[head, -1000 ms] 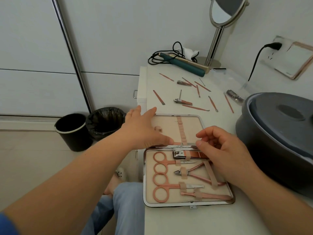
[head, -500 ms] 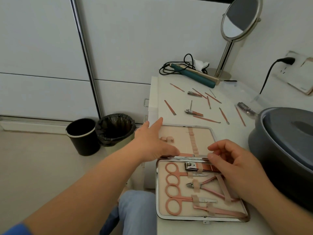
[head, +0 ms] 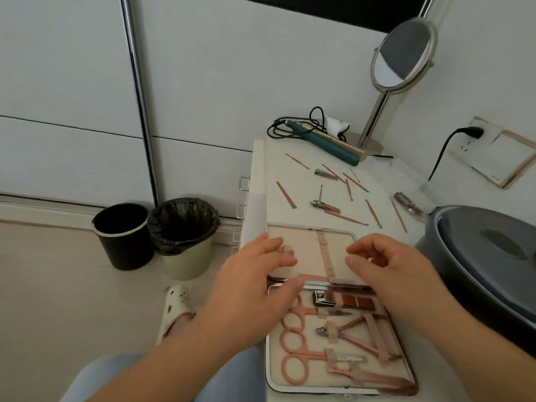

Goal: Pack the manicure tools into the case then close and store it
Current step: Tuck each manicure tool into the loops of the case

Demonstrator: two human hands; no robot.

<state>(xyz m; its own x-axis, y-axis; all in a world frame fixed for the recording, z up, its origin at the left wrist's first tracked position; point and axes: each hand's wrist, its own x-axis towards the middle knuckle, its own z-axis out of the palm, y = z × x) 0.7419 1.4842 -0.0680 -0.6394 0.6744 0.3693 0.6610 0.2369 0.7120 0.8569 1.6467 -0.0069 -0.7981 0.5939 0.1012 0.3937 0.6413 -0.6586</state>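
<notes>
The open case (head: pixel 333 314) lies on the counter (head: pixel 307 181), long axis running away from the person. Both hands hover over its hinge — left hand (head: pixel 255 288) spread, right hand (head: pixel 391 274) loosely curled, holding nothing. Loose tools (head: pixel 345 217) lie scattered beyond; a grey basin (head: pixel 487 256) crowds the right.

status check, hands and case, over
Left hand open, flat over case. Right hand loosely curled, holding nothing. Case open, near half packed. Loose tools on table beyond case; path unobstructed.
</notes>
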